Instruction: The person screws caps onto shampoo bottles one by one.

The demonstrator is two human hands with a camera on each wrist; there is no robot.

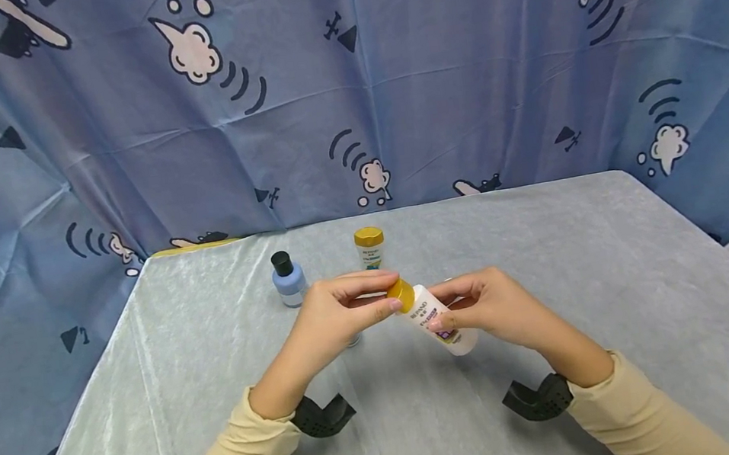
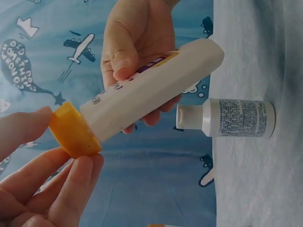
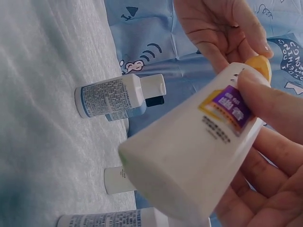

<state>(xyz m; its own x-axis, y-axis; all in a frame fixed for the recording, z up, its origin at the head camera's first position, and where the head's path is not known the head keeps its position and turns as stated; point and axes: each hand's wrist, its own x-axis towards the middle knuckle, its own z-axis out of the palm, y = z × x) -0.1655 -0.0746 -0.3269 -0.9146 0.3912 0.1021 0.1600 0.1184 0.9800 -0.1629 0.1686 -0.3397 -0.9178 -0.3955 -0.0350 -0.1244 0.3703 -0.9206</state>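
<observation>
Above the table, a white bottle (image 1: 451, 335) with a purple-and-yellow label is held tilted, its yellow cap (image 2: 75, 130) toward upper left. My left hand (image 1: 348, 310) pinches that cap between thumb and fingers. My right hand (image 1: 493, 310) grips the bottle's body, thumb across the label side and fingers behind. The cap sits at the bottle's top end; whether it is loose I cannot tell. Behind the hands stands another white bottle (image 1: 371, 256) with a yellow cap, its lower part hidden.
A blue bottle (image 1: 289, 282) with a black cap stands back left. In the left wrist view, a white bottle (image 2: 241, 118) with dense print stands near the hands. Another printed bottle (image 3: 104, 220) shows at the right wrist view's bottom edge. A patterned blue curtain (image 1: 432, 111) hangs behind the table.
</observation>
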